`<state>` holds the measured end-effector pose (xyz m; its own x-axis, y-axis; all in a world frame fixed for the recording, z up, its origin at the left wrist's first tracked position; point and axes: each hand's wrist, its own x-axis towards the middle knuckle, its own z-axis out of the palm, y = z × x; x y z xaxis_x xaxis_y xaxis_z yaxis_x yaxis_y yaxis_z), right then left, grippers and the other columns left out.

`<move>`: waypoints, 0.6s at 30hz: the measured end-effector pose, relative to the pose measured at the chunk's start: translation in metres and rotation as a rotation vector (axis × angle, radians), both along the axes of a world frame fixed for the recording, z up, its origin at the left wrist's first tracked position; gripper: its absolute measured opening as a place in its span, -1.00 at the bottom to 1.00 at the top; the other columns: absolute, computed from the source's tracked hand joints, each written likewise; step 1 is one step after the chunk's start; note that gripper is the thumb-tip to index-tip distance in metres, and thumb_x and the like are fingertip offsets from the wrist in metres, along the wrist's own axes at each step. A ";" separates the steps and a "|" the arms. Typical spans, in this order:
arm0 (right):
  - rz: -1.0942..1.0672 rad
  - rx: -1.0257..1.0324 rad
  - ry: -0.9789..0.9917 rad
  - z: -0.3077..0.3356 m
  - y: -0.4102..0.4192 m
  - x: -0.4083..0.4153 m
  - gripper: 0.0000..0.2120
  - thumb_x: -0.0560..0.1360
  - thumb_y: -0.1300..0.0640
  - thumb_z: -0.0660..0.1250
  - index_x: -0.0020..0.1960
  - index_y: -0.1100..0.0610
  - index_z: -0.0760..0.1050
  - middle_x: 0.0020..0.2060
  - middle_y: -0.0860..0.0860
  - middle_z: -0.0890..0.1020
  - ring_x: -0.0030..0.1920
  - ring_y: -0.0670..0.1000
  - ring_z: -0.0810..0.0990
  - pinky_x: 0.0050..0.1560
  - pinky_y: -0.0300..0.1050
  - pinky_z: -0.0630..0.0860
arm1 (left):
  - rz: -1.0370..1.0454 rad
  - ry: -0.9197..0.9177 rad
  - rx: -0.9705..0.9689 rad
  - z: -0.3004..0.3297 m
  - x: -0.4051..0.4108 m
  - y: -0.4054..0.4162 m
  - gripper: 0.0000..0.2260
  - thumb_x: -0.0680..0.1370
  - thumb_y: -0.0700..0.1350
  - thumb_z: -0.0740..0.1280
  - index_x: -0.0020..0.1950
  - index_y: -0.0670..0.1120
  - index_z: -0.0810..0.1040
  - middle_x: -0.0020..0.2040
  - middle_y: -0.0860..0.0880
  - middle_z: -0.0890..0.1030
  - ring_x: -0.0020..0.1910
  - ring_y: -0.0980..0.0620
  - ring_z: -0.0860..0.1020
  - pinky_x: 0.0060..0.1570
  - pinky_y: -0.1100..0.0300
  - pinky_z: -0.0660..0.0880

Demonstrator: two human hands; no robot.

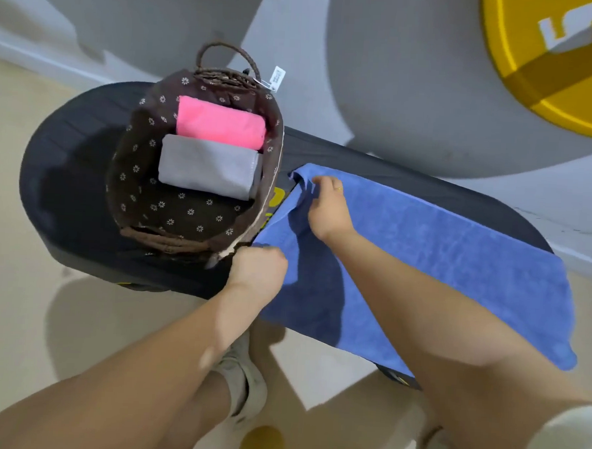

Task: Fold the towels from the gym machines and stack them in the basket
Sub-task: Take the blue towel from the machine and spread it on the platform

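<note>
Forearms: nearest my view, both bare arms reach forward and down from the bottom edge toward the bench.
Left hand: my left hand (258, 268) is curled onto the near left corner of the blue towel (440, 252), gripping it at the near edge of the bench (67, 178), just beside the basket.
Right hand: my right hand (328, 207) pinches the far left corner of the same towel, fingers bent over a small raised fold.
Towel: it lies spread flat over the right half of the bench, its long axis running along the bench to the right, away from both hands; its right end hangs over the near edge.
Key relation: both hands sit on the towel's left short edge, so I judge the next fold carries that edge rightward along the long axis.
Basket: the basket (185, 215) stands on the left half of the bench, touching the towel's left edge.
Stacked so far: a pink towel (221, 122) and a grey towel (208, 166) lie folded side by side inside.
Progress: third towel, I judge, not yet folded.
</note>
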<state>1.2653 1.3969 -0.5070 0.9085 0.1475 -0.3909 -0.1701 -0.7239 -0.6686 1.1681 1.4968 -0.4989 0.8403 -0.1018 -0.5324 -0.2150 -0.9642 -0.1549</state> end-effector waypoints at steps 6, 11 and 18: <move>0.229 -0.189 0.046 -0.002 -0.002 0.052 -0.48 0.58 0.33 0.04 0.51 0.19 0.02 0.49 0.13 0.12 0.44 0.11 0.24 0.30 -0.17 0.23 | 0.014 -0.057 -0.286 -0.022 0.035 -0.019 -0.44 0.55 -0.33 0.09 0.51 -0.24 -0.05 0.54 -0.21 -0.09 0.52 -0.14 -0.01 0.42 0.08 0.15; 0.389 -0.591 0.035 -0.004 0.003 0.080 -0.83 0.50 0.25 0.19 0.09 0.19 0.39 0.13 0.14 0.47 0.22 0.19 0.39 0.06 -0.03 0.33 | 0.144 -0.329 -0.367 -0.041 0.064 -0.012 -0.57 0.51 -0.05 0.31 0.36 -0.13 0.37 0.46 -0.20 0.25 0.36 -0.10 0.35 0.22 0.14 0.39; 0.399 -0.230 0.072 -0.003 0.002 0.098 -0.72 0.42 0.20 0.33 -0.33 0.10 0.24 -0.35 0.02 0.39 -0.26 0.05 0.31 -0.37 -0.20 0.22 | 0.172 -0.201 -0.422 -0.048 0.081 -0.013 -0.56 0.58 0.04 0.16 0.40 -0.10 0.21 0.54 -0.20 -0.07 0.41 -0.17 0.15 0.34 0.02 0.19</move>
